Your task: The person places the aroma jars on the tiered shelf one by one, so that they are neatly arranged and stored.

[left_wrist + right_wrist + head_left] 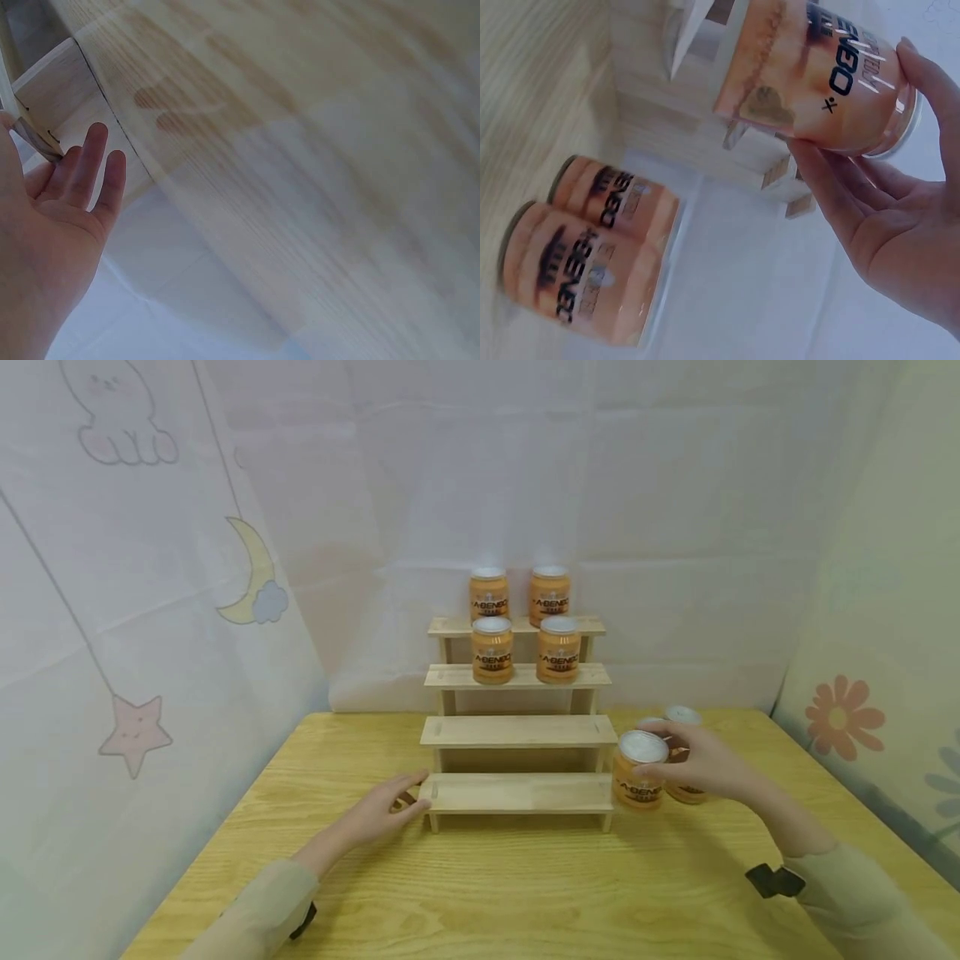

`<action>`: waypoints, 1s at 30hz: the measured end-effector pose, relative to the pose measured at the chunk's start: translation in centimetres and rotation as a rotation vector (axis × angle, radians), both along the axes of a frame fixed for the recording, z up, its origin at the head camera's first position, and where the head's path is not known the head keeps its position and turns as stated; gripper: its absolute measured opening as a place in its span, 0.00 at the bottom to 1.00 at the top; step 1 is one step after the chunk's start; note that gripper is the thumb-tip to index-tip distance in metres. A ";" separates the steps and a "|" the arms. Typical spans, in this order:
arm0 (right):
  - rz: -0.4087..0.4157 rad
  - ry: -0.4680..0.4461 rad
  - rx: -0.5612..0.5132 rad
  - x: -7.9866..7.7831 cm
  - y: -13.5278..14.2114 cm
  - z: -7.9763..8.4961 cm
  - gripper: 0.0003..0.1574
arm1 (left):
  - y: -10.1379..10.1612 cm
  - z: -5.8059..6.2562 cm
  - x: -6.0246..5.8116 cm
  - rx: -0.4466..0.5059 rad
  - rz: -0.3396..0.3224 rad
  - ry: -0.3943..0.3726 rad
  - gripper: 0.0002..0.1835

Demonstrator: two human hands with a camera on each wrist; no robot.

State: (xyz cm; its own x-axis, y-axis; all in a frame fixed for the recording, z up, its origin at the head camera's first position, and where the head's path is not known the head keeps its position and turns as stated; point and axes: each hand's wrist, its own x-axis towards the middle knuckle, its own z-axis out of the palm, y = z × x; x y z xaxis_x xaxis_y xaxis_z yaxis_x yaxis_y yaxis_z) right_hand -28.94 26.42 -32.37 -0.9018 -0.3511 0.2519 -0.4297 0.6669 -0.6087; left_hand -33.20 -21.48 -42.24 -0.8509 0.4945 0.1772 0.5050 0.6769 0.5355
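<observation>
My right hand (708, 764) grips an orange jar (636, 781) with a silver lid and dark lettering, thumb on one side and fingers on the other. The right wrist view shows this jar (810, 75) raised off the table. At the left end of the lowest step, my left hand (382, 810) holds a stepped wooden shelf (517, 793) by its edge, the thumb in front. In the left wrist view, the other fingers (94, 161) extend beside the board. Two similar jars (592, 281) stand on the table behind the held one, partly hidden in the head view.
Two orange jars (489, 597) stand on the top step and two more jars (558, 652) on the step below. The shelf stands on a wood-grain table (480, 893). Pale cloth walls (675, 527) with printed shapes enclose the back and sides.
</observation>
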 end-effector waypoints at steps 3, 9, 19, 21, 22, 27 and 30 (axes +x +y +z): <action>-0.028 -0.008 -0.030 -0.5 -1.2 0.4 0.46 | -0.1 -0.1 -0.1 -0.002 -0.001 0.002 0.35; -0.052 0.014 -0.117 -1.8 -3.9 1.0 0.45 | -0.3 -0.1 0.0 0.013 -0.009 -0.010 0.35; -0.018 0.089 -0.225 -4.2 -8.1 2.1 0.41 | -0.5 -0.2 0.0 0.003 0.004 -0.003 0.35; -0.008 0.084 -0.239 -4.7 -9.0 2.3 0.42 | -0.5 -0.2 0.0 0.003 0.005 -0.005 0.34; -0.002 0.084 -0.243 -5.0 -9.4 2.4 0.43 | -0.4 -0.1 0.0 0.005 0.004 -0.007 0.35; 0.007 0.029 -0.249 -5.8 -11.6 3.2 0.47 | -0.3 0.0 0.0 0.014 -0.009 -0.006 0.34; 0.012 0.013 -0.241 -6.2 -12.8 3.6 0.48 | -0.2 0.0 0.0 0.012 -0.016 0.000 0.34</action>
State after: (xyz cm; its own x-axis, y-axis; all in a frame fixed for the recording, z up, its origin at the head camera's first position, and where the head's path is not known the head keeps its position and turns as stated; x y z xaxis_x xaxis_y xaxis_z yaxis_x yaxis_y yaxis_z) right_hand -35.12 13.58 -28.77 -0.8939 -0.2906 0.3413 -0.4459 0.4979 -0.7439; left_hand -33.23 -21.68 -42.24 -0.8426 0.5062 0.1837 0.5162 0.6619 0.5436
